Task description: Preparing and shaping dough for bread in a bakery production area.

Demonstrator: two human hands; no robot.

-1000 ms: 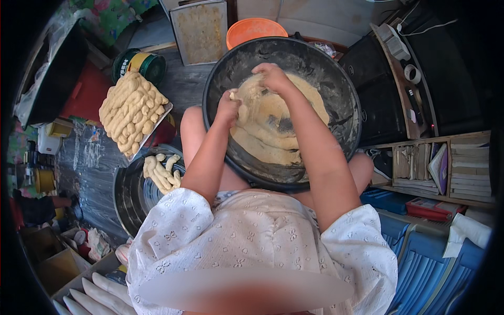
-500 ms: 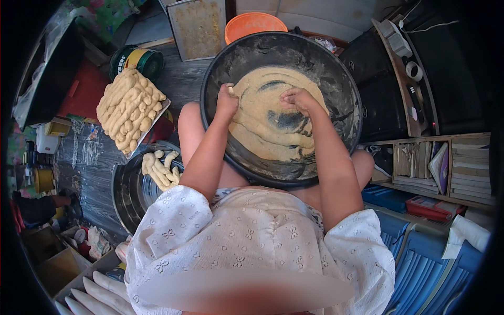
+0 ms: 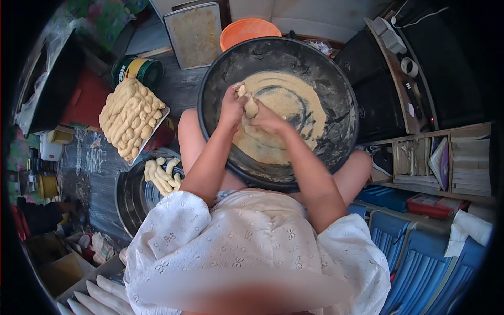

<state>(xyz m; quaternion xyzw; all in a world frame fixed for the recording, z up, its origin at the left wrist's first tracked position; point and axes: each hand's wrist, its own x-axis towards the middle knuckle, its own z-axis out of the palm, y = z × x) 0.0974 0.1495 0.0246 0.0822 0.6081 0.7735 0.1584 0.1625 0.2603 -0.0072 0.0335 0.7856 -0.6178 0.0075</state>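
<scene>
Visibly, the left hand (image 3: 232,109) grips a pale-yellow dough strand (image 3: 251,108) above the left part of a round, black basin (image 3: 336,97); the right hand (image 3: 269,121) touches it, grip unclear. Uneven pulling could tear it over the basin's tan powder (image 3: 262,150).

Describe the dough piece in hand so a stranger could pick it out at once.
Find the large round black basin in front of the person. Over its left part, the left hand and right hand meet around a small tan dough piece. It alone is held: the other dough pieces lie heaped on a tray or inside a dark tub farther left.
</scene>
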